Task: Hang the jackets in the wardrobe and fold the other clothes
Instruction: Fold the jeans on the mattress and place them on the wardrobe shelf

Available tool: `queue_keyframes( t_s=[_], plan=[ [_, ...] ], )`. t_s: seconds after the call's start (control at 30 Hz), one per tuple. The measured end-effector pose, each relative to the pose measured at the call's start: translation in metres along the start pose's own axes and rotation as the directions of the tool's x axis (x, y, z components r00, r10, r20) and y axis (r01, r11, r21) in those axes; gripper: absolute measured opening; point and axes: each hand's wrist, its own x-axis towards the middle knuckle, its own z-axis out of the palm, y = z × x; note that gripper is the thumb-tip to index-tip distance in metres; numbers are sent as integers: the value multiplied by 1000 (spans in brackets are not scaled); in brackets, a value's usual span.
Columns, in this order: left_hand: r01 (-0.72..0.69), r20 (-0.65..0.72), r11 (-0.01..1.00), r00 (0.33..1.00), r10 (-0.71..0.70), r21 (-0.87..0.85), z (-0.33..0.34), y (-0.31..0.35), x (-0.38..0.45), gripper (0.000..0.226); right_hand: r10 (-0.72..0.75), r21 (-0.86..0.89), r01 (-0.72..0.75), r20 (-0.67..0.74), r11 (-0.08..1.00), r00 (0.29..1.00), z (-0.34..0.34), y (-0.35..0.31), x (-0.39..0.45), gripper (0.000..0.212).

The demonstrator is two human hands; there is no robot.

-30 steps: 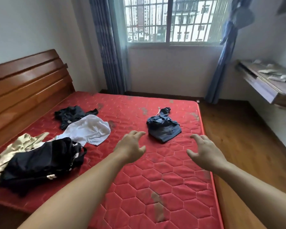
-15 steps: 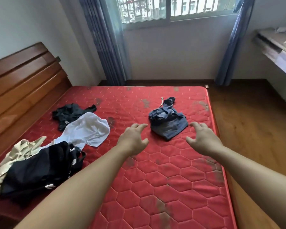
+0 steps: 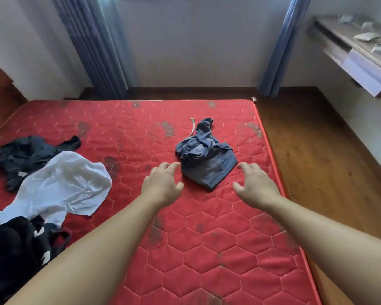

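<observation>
Closing in: left hand (image 3: pixel 162 185) and right hand (image 3: pixel 256 185), fingers loosely spread and empty, now flank the blue garment (image 3: pixel 207 164) on the mattress (image 3: pixel 207 249).

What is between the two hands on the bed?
In the head view, the crumpled blue garment lies between the left hand and the right hand, on the red mattress. Neither hand holds it.
</observation>
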Motion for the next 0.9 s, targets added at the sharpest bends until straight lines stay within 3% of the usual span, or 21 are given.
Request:
queue_keyframes(
  t_s=[0.3,0.67,0.83,0.9],
  plan=[
    [19,56,999,998,-17,-39,94,-3,124,59,111,95,-123,119,988,987,98,31,130,51],
    [-78,234,990,971,48,121,294,-38,240,64,76,-51,-66,233,997,969,289,91,246,38],
    [-116,144,971,986,87,207,353,-54,277,75,-73,-181,93,112,979,991,342,102,281,72],
    [-137,132,967,985,110,214,367,-61,289,74,-98,-209,113,84,971,992,356,105,293,76]
  ],
)
